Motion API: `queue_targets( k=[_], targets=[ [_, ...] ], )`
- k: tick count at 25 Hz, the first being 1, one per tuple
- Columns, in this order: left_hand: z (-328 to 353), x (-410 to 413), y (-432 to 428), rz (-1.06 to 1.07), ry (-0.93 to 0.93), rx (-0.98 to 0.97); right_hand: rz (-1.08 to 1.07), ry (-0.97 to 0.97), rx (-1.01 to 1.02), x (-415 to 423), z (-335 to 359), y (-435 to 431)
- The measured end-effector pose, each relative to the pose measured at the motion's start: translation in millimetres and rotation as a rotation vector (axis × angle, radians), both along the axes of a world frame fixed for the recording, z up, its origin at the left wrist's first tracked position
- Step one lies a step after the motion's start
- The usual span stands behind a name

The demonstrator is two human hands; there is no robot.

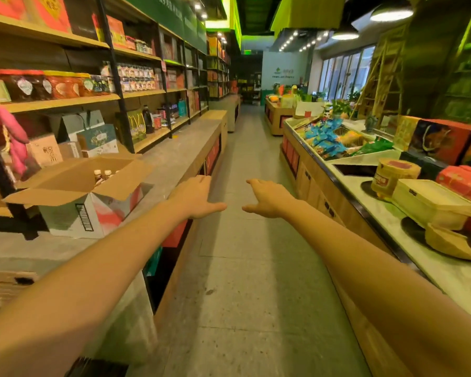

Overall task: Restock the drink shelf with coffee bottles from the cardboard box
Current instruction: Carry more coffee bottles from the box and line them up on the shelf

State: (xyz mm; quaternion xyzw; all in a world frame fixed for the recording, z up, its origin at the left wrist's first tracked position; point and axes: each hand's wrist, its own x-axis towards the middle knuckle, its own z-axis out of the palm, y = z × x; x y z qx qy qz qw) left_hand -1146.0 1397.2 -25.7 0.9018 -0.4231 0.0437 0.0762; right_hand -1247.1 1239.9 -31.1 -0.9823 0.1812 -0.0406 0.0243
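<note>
An open cardboard box [74, 210] sits on the grey counter at the left, flaps spread. Two or three coffee bottles [101, 175] with pale caps show inside it. My left hand [196, 198] is stretched forward over the aisle, just right of the counter's edge, fingers straight and holding nothing. My right hand [268, 198] reaches out beside it, also flat and empty. Both hands are apart from the box. Behind the counter stand wooden shelves [65, 103] with jars, gift boxes and dark bottles [148, 119].
A grey tiled aisle [245, 268] runs ahead between the left counter [180, 151] and a right display counter [392, 213] with wooden boxes, red packs and snack bags. A pink item [8, 131] hangs at the far left. A wooden ladder [378, 77] leans at the right.
</note>
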Motion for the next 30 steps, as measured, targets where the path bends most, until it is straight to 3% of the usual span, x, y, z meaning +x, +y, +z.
queue_targets(
  k=[4,13,21,30],
  targets=[
    [9,83,-57,0.096,0.052,-0.038,0.09,0.006,-0.015,100,11,-69],
    [-16,293,-101,0.283,0.045,-0.016,0.312,0.002,-0.013,347,-11,-129],
    [-9,508,-80,0.437,0.015,-0.039,0.492,0.019,0.079,593,-11,-111],
    [-38,654,-28,0.725,0.104,-0.016,0.689,0.079,0.179,800,-40,-45]
  ],
)
